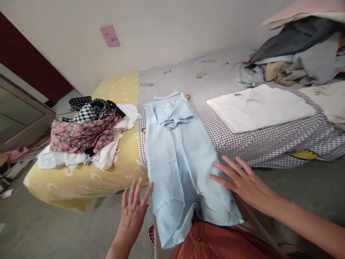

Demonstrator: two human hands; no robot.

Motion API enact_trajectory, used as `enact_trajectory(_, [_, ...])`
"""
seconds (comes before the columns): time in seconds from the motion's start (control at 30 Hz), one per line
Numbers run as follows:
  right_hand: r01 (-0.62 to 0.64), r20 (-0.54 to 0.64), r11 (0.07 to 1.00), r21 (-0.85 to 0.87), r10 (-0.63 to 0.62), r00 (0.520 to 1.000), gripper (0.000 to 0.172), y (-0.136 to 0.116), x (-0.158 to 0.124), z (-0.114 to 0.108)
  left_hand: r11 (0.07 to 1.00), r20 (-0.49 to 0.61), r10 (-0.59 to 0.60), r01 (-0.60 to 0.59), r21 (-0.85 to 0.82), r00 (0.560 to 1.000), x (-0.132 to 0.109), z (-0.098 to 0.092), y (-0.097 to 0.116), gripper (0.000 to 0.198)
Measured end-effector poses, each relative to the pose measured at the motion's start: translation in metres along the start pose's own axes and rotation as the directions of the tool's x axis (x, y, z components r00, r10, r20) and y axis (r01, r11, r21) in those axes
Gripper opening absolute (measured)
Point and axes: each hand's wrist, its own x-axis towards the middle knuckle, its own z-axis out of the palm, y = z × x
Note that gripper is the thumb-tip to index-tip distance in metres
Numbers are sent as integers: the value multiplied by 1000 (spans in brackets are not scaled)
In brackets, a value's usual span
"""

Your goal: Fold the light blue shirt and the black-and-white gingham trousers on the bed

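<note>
Light blue trousers (161, 154) lie stretched out with the waistband on the bed and the legs hanging over its front edge towards me. A tied fabric belt (176, 122) is bunched below the waistband. My left hand (133, 208) is beside the left leg of the garment, fingers spread, the fingertips close to its edge. At the other side, my right hand (239, 178) is spread out too, its fingertips at the edge of the cloth. Whether either hand touches the fabric is hard to tell. Neither hand holds anything.
A folded white garment (258, 108) lies on the checked bedsheet (175, 79) to the right. Behind it rises a heap of grey and brown clothes (309, 54). Patterned clothes (83, 133) are piled on the yellow sheet (118, 176) at left.
</note>
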Motion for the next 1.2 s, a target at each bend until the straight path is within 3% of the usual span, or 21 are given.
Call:
enact_trajectory(0.1, [180, 36, 972, 153, -187, 982, 89, -5, 15, -7, 954, -51, 301, -300, 21, 952, 12, -15, 15, 71])
enact_trajectory(0.2, [288, 70, 893, 346, -331, 941, 54, -7, 29, -5, 871, -103, 492, -491, 33, 865, 31, -29, 18, 54])
enact_trajectory(0.27, [264, 107, 852, 452, -345, 932, 34, -7, 33, 4, 819, -99, 573, -574, 23, 814, 39, -31, 13, 45])
enact_trajectory(0.33, [180, 163, 828, 532, -308, 937, 35, -8, 36, 13, 783, -108, 615, -621, -30, 781, 43, -26, 7, 39])
enact_trajectory(0.37, [127, 192, 813, 568, -281, 940, 40, -7, 37, 15, 783, -142, 602, -616, -84, 786, 45, -21, 4, 36])
enact_trajectory(0.47, [-80, 289, 727, 682, -168, 942, 49, -2, 50, 7, 759, -209, 470, -513, -400, 858, 54, -13, -2, 33])
enact_trajectory(0.53, [-240, 385, 605, 759, -120, 915, 45, 9, 68, -11, 652, -74, 400, -340, -677, 914, 72, -18, -5, 39])
enact_trajectory(0.57, [-316, 434, 526, 790, -116, 893, 41, 17, 80, -21, 578, 49, 363, -183, -795, 931, 85, -23, -6, 40])
enact_trajectory(0.63, [-446, 504, 328, 832, -113, 856, 27, 36, 107, -34, 354, 326, 202, 242, -903, 923, 120, -34, -9, 32])
enact_trajectory(0.7, [-542, 543, 63, 838, -4, 839, 16, 55, 136, -31, -29, 551, -54, 550, -835, 833, 161, -39, -13, 14])
enact_trajectory(0.73, [-561, 568, -86, 823, 100, 817, 18, 63, 149, -23, -253, 629, -200, 581, -774, 751, 181, -38, -16, 11])
enact_trajectory(0.77, [-555, 597, -228, 800, 212, 773, 22, 71, 161, -13, -350, 659, -270, 566, -746, 702, 199, -34, -19, 15])
enact_trajectory(0.8, [-534, 628, -340, 774, 310, 714, 27, 77, 171, 0, -413, 680, -316, 550, -726, 661, 214, -29, -22, 19])
enact_trajectory(0.87, [-505, 679, -460, 730, 405, 612, 34, 86, 184, 23, -468, 707, -357, 538, -701, 611, 234, -16, -29, 25])
enact_trajectory(0.93, [-496, 704, -508, 704, 406, 583, 42, 91, 188, 39, -502, 732, -358, 542, -674, 579, 240, -5, -35, 28])
enact_trajectory(1.0, [-478, 699, -530, 701, 376, 608, 49, 92, 187, 46, -521, 749, -337, 550, -653, 570, 237, -1, -39, 30])
enact_trajectory(1.07, [-457, 686, -541, 706, 360, 632, 57, 93, 183, 46, -532, 760, -304, 559, -636, 575, 233, -1, -43, 31])
enact_trajectory(1.2, [-441, 664, -518, 733, 402, 631, 60, 92, 179, 47, -532, 754, -229, 570, -626, 616, 233, -9, -45, 40])
